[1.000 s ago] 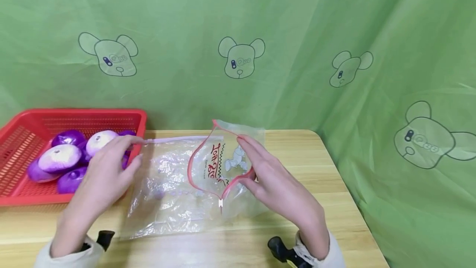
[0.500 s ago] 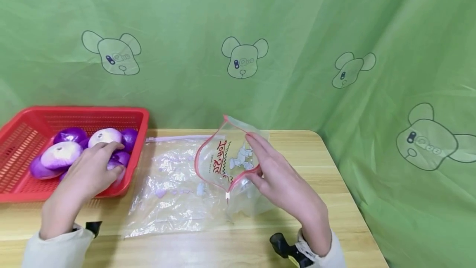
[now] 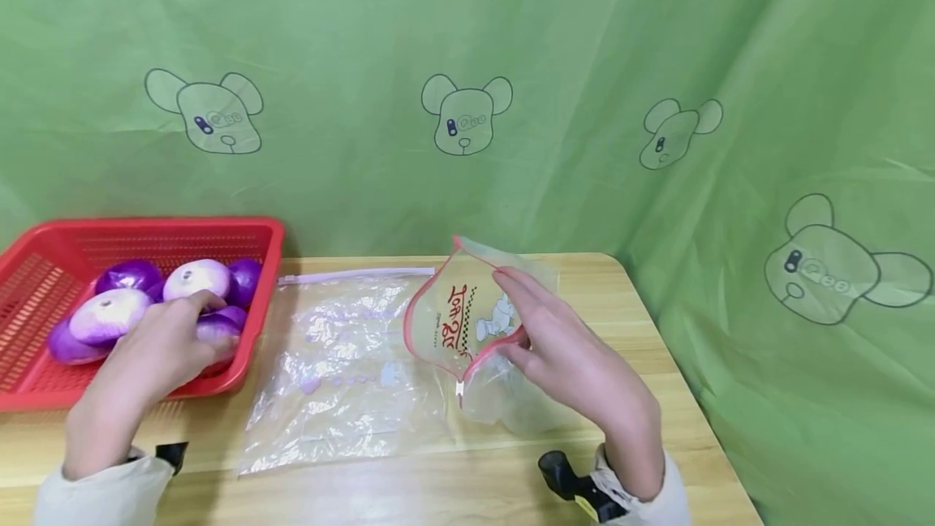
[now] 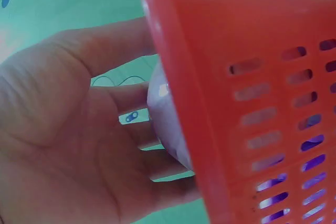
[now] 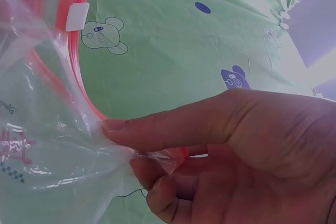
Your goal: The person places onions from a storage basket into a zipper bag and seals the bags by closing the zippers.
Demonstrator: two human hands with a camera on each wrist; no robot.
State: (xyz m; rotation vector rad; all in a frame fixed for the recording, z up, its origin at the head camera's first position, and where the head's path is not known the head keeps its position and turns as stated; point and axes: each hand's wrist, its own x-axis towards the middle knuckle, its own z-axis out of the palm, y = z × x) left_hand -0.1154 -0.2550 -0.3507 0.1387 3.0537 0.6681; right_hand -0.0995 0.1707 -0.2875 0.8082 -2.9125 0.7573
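Note:
My left hand [image 3: 153,351] reaches into the red plastic basket [image 3: 259,299], thumb and fingers curled around a purple onion [image 3: 219,323] at its right side. In the left wrist view this onion [image 4: 164,111] is partly hidden behind the basket's rim. Over the table, my right hand [image 3: 577,351] pinches the red zip edge of a clear zip bag [image 3: 449,323], whose mouth gapes toward the left. Red lettering and a cartoon figure mark that bag. The right wrist view shows the thumb pressing its film against the fingers, with a white slider [image 5: 77,17] at one end of the zip.
Several other purple and whitish onions [image 3: 109,316] lie in the basket. A second clear bag [image 3: 343,404] with a pale purple zip lies flat on the wooden table [image 3: 621,315], between basket and right hand. A green curtain [image 3: 351,144] hangs behind and to the right.
My left hand has gone from above the basket's right rim down into it and taken hold of an onion. The right hand and the held bag have shifted slightly right.

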